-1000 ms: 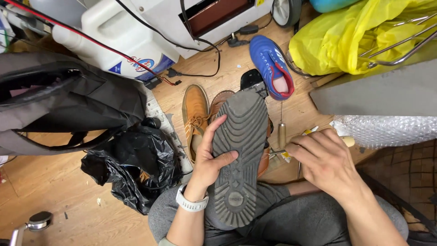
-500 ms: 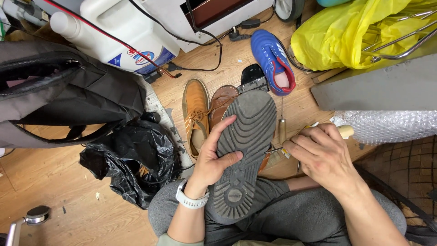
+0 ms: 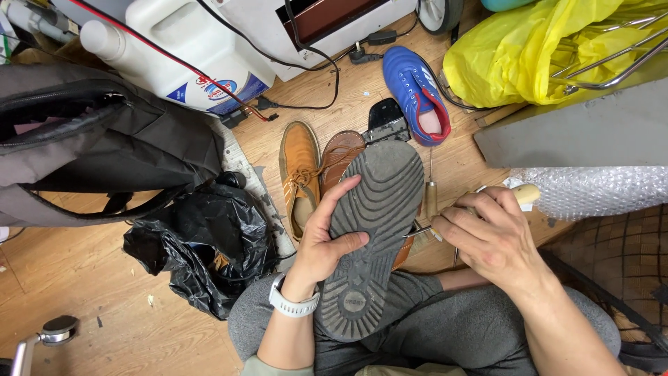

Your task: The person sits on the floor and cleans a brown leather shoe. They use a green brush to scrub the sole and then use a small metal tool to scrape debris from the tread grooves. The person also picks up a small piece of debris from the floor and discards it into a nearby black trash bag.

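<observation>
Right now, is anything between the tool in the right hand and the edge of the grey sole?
Nothing visible. The right hand holds a wooden-handled tool whose metal tip already meets the grey sole at its edge; the left hand grips the opposite side.

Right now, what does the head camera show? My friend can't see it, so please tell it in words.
A person's left hand holds a shoe with a grey sole facing up, while the right hand presses a wooden-handled tool against its edge. Tan shoes and a blue shoe lie on the wooden floor.

grey-soled shoe (image 3: pixel 372 230) sole-up in left hand (image 3: pixel 327 240), wooden-handled tool (image 3: pixel 480 205) in right hand (image 3: pixel 490 237)
</observation>
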